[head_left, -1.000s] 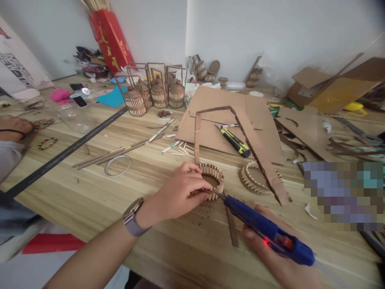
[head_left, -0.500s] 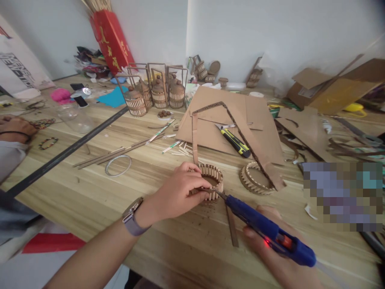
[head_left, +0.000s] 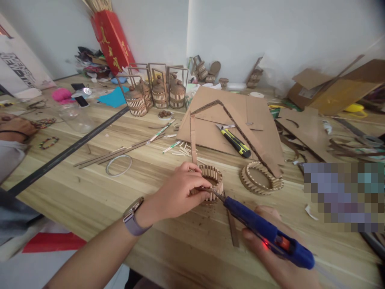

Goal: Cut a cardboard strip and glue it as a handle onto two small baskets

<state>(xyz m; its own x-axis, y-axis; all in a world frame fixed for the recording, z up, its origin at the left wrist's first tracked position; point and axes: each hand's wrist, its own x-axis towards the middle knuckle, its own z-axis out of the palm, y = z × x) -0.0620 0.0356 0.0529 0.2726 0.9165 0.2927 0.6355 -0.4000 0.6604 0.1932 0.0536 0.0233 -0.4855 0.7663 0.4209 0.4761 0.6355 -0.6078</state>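
Observation:
A small round basket (head_left: 218, 175) of upright light sticks stands on the table. My left hand (head_left: 183, 185), with a watch on its wrist, is closed on its left and near rim, thumb and fingers pinched together. From beside those fingers a long brown cardboard strip (head_left: 194, 138) rises, folds over and slopes down to the right. Its far end lies over a second round basket (head_left: 245, 178). My right hand (head_left: 267, 245) is wrapped around a blue hot glue gun (head_left: 258, 224) with a red light lit. The nozzle points at the first basket's rim, right by my left fingertips.
Behind lie a cardboard sheet (head_left: 207, 100) and a yellow-black utility knife (head_left: 236, 142). Several lidded baskets with handles (head_left: 136, 100) stand at the back. Left are a metal ring (head_left: 107, 168), thin strips and another person's hand (head_left: 18, 124). A flat brown strip (head_left: 232, 228) lies near the glue gun.
The folded cardboard strip has shifted slightly left, its far end drawing back over the second basket. The glue gun has moved a little left along the rim. My left hand stays put.

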